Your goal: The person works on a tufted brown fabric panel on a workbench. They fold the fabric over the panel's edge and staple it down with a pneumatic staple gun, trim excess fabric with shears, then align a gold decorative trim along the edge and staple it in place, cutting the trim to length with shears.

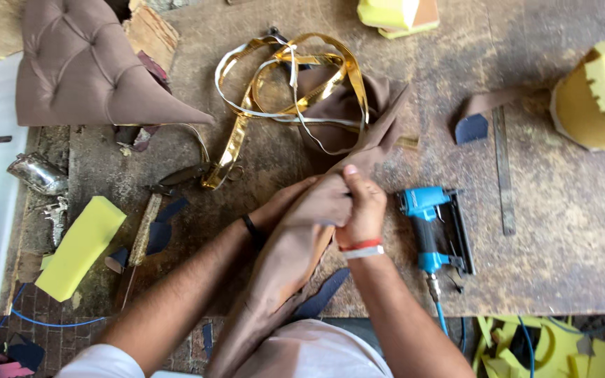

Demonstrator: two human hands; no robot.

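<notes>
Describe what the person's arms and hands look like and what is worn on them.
Both forearms are bare, with short white sleeves ending near the upper arms. The left hand has a thin black band around its wrist. The right hand has a red band at the wrist with a white band right beside it. No gloves and no rings show.

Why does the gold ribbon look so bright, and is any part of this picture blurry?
In the head view, the gold strap glares because its glossy surface catches soft daylight; shadows are faint under the blue staple gun; both hands, left hand and right hand, on the brown fabric look sharp; the edges bend slightly, as at the yellow foam ring.
</notes>
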